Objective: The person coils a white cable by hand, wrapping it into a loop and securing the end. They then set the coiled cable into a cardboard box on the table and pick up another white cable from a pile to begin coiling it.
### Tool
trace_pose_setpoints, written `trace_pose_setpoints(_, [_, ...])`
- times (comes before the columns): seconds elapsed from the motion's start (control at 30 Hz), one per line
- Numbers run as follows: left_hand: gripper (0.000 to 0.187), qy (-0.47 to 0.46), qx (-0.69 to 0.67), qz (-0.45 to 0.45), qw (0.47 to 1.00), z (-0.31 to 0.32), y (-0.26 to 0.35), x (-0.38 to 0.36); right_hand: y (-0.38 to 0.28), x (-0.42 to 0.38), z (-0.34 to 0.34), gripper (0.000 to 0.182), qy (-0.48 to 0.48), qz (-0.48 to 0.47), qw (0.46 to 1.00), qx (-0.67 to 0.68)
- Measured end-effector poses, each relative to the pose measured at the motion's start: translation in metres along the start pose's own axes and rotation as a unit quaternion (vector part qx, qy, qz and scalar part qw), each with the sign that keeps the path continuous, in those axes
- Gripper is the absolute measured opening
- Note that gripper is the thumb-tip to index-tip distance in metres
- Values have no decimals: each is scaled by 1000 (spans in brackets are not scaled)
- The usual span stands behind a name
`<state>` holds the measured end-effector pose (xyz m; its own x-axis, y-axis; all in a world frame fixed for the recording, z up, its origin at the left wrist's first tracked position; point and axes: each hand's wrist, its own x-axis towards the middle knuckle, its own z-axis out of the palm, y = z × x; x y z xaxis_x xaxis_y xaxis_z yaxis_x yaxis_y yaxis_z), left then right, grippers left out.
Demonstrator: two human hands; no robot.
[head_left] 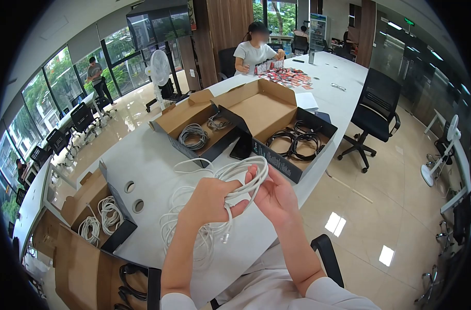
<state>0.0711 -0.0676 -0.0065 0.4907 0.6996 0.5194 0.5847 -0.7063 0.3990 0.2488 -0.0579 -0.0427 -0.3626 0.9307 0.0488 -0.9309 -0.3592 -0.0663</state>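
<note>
A looped white network cable [240, 168] is held up above the table between my two hands. My left hand [209, 199] is closed around one side of the loops. On the other side, my right hand [274, 196] has its fingers curled round the coil. One cable end with a clear plug [225, 237] dangles below my left hand. More loose white cable [168, 227] lies tangled on the white table [142, 170], partly hidden behind my left forearm.
Beyond my hands, open boxes hold grey cables [193, 136] and black cables [297, 142], with a black phone [240, 148] beside them. White coils [110, 214] and black cords [129, 287] fill boxes at left. A person [256, 51] sits at the far end near red packets [287, 77].
</note>
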Motion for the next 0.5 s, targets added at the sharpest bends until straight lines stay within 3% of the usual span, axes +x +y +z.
trace_pose_setpoints(0.1, [22,-27,-36,-16,999,-6,8,3,-2,-3,5,41,-72,51,993,75])
trace_pose_setpoints(0.2, [19,-22,-16,-14,1000,1,7,2,7,-8,25,44,-54,-25,998,-5])
trace_pose_setpoints(0.33, [12,75,-140,-55,986,6,7,-2,9,-13,29,46,-151,-51,962,-221])
trace_pose_setpoints(0.4, [10,102,-214,-111,965,-5,5,-10,15,-13,15,48,-120,-152,876,-442])
trace_pose_setpoints(0.43, [10,109,-249,-116,955,-9,5,-11,18,-12,10,50,-100,-200,810,-542])
trace_pose_setpoints(0.5, [11,122,-320,-126,931,-16,3,-14,25,-8,9,56,-44,-390,639,-662])
